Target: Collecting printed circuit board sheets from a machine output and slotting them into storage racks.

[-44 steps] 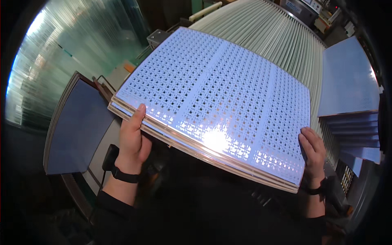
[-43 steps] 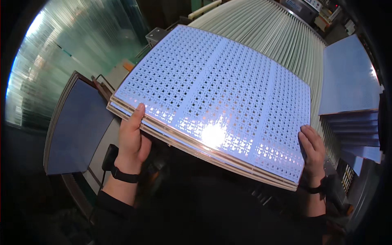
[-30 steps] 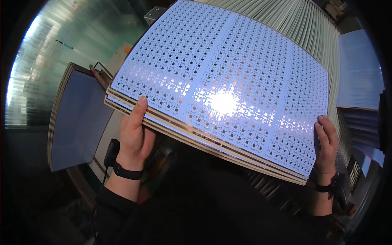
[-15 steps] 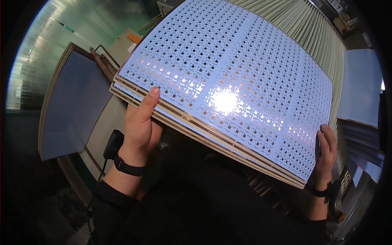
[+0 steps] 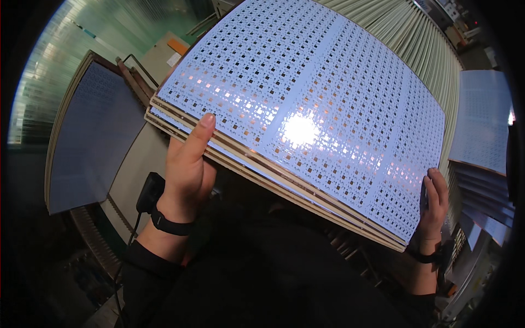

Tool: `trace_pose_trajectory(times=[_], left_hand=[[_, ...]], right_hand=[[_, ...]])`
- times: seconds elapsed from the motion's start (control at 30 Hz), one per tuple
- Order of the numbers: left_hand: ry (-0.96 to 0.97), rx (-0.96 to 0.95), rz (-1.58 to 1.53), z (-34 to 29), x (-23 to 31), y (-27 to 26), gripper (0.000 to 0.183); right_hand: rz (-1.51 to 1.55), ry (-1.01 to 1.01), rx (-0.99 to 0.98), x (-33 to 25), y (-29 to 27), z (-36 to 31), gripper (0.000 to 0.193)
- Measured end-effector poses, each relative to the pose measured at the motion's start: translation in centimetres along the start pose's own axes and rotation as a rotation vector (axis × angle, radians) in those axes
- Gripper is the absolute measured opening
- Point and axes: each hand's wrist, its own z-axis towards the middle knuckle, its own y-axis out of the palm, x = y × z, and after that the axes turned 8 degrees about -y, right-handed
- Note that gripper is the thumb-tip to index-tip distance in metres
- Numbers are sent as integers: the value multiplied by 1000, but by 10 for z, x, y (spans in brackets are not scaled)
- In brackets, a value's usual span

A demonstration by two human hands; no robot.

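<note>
A stack of large white circuit board panels (image 5: 339, 126), dotted with rows of small square copper and dark pads, is held up in front of me at a tilt. Pale tan edges show along its near side. My left hand (image 5: 188, 164) grips the near left edge, thumb on the top panel and the other fingers underneath, mostly hidden. At the right end, my right hand (image 5: 435, 202) is pressed to the stack's short side with its fingers bent round the edge; the thumb is not visible. A bright lamp reflection covers part of the top panel.
Another panel stack (image 5: 93, 142) leans on the left beside a metal frame (image 5: 136, 74). Beyond the held stack runs a long row of upright pale panels (image 5: 394, 24). More white panels (image 5: 481, 120) sit on the right. A black cabled device (image 5: 150, 192) is by my left wrist.
The view has shifted slightly; the leaning stack at left appears a little farther left. Both hands keep the same hold on the panel stack.
</note>
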Motion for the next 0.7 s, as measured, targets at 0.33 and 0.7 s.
trace_pose_trajectory(times=[0.33, 0.7], left_hand=[[-22, 7, -8, 0, 0, -1, 39], [-40, 13, 2, -2, 4, 2, 39]], right_hand=[[-9, 16, -8, 1, 1, -4, 30], [-17, 6, -14, -1, -1, -1, 31]])
